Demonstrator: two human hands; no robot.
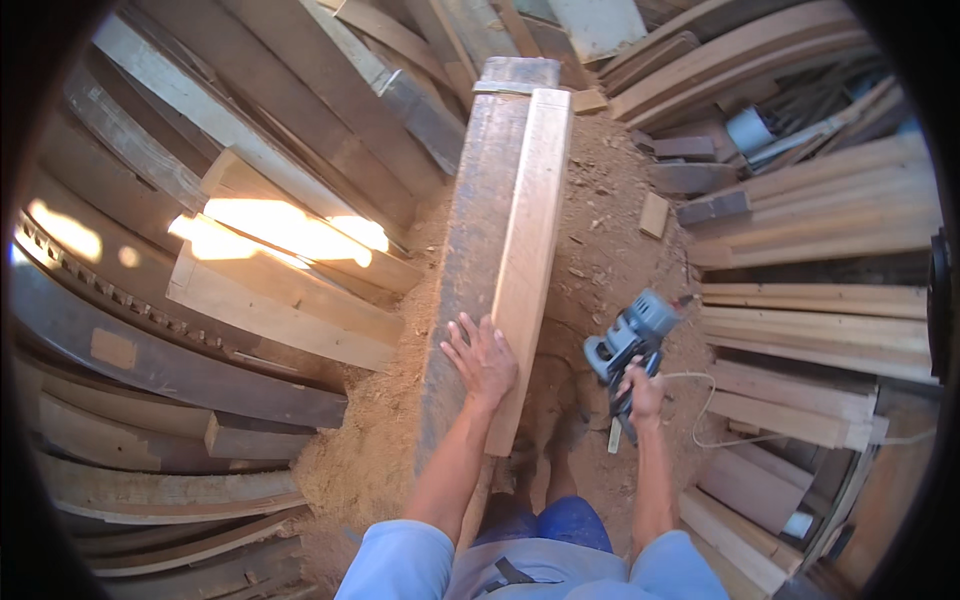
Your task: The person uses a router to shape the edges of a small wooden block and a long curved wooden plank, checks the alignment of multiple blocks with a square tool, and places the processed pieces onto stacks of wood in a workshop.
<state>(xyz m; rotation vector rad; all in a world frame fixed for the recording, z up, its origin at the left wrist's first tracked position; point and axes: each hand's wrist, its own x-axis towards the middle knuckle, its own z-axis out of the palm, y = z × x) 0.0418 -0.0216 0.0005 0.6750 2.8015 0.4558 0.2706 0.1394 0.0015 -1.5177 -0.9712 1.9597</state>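
My left hand [483, 357] lies flat, fingers spread, across the near end of the pale plank [530, 250], which rests on a darker, wider beam [470, 240] running straight away from me. My right hand [645, 392] is closed around the handle of a grey and blue power planer [630, 345], held off the wood just right of the plank, its white cord [700, 410] trailing to the right. Sawdust-covered ground [600, 230] lies beyond the planer, and stacked boards [820, 330] lie farther right.
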